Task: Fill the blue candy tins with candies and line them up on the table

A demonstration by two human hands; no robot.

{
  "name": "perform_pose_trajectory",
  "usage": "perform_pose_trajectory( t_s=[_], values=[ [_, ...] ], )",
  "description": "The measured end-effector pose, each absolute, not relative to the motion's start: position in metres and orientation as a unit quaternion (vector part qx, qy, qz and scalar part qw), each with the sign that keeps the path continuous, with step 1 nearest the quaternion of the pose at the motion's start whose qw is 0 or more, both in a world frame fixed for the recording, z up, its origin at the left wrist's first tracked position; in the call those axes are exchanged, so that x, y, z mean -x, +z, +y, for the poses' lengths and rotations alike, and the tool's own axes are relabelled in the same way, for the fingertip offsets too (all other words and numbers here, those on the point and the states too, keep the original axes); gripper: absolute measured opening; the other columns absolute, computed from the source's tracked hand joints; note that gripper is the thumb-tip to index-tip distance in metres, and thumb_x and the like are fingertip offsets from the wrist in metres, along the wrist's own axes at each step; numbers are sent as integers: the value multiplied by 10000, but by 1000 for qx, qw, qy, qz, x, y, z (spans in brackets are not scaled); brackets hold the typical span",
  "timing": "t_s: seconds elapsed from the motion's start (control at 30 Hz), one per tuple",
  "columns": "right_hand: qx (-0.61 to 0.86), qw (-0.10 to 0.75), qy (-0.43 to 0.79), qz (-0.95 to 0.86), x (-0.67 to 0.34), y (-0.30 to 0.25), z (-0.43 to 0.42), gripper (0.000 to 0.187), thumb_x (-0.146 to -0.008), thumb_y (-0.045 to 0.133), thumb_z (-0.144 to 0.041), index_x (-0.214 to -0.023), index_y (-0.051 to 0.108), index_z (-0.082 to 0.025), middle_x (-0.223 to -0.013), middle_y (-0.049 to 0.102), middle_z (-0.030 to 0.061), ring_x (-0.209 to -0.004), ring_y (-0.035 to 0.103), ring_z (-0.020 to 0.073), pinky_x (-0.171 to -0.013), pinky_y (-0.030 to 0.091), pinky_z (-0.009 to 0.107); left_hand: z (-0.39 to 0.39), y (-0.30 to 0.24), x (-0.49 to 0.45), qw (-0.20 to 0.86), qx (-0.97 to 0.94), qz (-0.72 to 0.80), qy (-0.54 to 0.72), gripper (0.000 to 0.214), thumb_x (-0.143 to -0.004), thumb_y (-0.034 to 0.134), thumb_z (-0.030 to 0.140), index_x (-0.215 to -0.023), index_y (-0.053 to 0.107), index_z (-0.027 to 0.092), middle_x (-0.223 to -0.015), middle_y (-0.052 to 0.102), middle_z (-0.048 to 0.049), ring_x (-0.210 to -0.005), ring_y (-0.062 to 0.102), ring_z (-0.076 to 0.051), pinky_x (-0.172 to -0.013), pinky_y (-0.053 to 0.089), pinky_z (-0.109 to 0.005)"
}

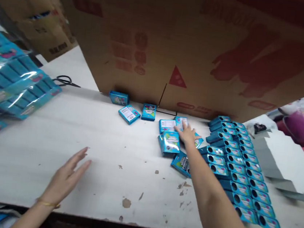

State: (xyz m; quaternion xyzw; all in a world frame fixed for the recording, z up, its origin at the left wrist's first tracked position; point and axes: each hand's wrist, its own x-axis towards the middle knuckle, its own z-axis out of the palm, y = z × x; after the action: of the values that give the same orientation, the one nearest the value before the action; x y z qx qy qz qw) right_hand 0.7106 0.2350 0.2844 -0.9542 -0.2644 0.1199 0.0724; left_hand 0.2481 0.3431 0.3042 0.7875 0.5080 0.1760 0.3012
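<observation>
My right hand (pixel 187 133) reaches out over a loose group of small blue boxes, its fingers spread and touching the ones at the back. Just in front of it lies a blue box (pixel 171 142) with a green and white printed face. Another blue box (pixel 181 163) lies partly under my right forearm. My left hand (pixel 66 175) is above the near left part of the table, fingers apart, with nothing in it. Farther back are a box with a white printed panel (pixel 129 114), a box lying face up (pixel 149 112) and one against the carton (pixel 119 98).
A big brown carton (pixel 147 55) stands along the back of the white table (pixel 105 138). Rows of blue boxes (pixel 239 177) stand at the right, beside folded white card (pixel 286 158). Wrapped blue packs (pixel 11 72) are piled at the left, near black scissors (pixel 65 80).
</observation>
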Motion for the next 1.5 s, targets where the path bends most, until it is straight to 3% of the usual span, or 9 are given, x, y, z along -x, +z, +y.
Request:
perform_pose_trajectory(
  t_s=[0.2, 0.33, 0.43, 0.67, 0.83, 1.0, 1.23, 1.37, 1.5],
  values=[
    [911, 65, 74, -401, -612, 281, 194, 614, -776, 298, -652, -1336, 235, -409, -1398, 276, 51, -1260, 192, 342, -913, 62, 673, 284, 277, -331, 366, -854, 357, 95, 727, -806, 439, 462, -1391, 89, 210, -1457, 113, -111, -1322, 148, -258, -1062, 211, -458],
    [859, 95, 44, -502, -589, 291, 181, 496, -806, 365, -566, -1242, 445, -345, -1331, 380, 68, -1239, 248, 325, -947, 121, 631, 241, 268, -330, 347, -872, 340, 61, 885, -742, 509, 519, -1392, -13, 221, -1457, 61, -133, -1323, 82, -315, -1033, 192, -552],
    [793, 147, -1, -591, -576, 310, 240, 443, -842, 371, -473, -1204, 501, -253, -1301, 410, 85, -1234, 270, 269, -1016, 153, 511, 222, 265, -314, 301, -886, 346, 72, 974, -717, 517, 546, -1386, -72, 155, -1445, 76, -172, -1322, 68, -333, -1030, 171, -571],
    [690, 178, -25, -702, -515, 331, 492, 669, -783, 508, -414, -1362, 218, -248, -1409, 246, 75, -1272, 139, 287, -988, 180, 544, 225, 227, -281, 149, -953, 253, 77, 899, -706, 449, 623, -1389, 130, 133, -1423, 201, -161, -1303, 171, -347, -1019, 216, -526],
    [754, 138, 24, -642, -508, 307, 544, 451, -837, 322, -124, -1281, 352, -193, -1236, 424, 134, -1126, 318, 261, -850, 356, 455, 230, 215, -276, 114, -968, 213, 65, 834, -724, 414, 632, -1371, 218, 143, -1410, 255, -133, -1298, 203, -334, -1007, 255, -501],
    [669, 89, 67, -735, -533, 311, 488, 305, -797, 376, -100, -1039, 526, -208, -1089, 490, 75, -980, 393, 208, -742, 392, 307, 224, 236, -284, 180, -941, 273, 85, 897, -710, 452, 604, -1379, 155, 85, -1418, 216, -169, -1303, 182, -338, -1034, 200, -525],
    [598, 36, 96, -795, -547, 329, 333, 285, -732, 489, -68, -986, 551, -181, -992, 552, 52, -899, 449, 171, -785, 364, 270, 217, 232, -287, 202, -892, 360, 184, 1036, -682, 551, 536, -1374, -33, 31, -1434, 13, -237, -1315, 95, -352, -1012, 265, -502],
    [633, 125, 83, -759, -545, 343, 236, 360, -769, 432, -68, -1095, 518, -194, -1071, 549, 68, -1007, 438, 173, -881, 341, 313, 220, 232, -292, 203, -903, 325, 193, 999, -698, 526, 552, -1381, -20, 72, -1438, 45, -222, -1317, 113, -335, -1029, 209, -520],
    [803, 267, -36, -531, -538, 352, 121, 404, -796, 432, -177, -1198, 442, -206, -1179, 494, 88, -1101, 410, 213, -929, 331, 378, 220, 236, -298, 212, -910, 306, 184, 936, -716, 485, 580, -1388, 37, 105, -1438, 113, -193, -1322, 125, -306, -1055, 138, -506]
  ],
)
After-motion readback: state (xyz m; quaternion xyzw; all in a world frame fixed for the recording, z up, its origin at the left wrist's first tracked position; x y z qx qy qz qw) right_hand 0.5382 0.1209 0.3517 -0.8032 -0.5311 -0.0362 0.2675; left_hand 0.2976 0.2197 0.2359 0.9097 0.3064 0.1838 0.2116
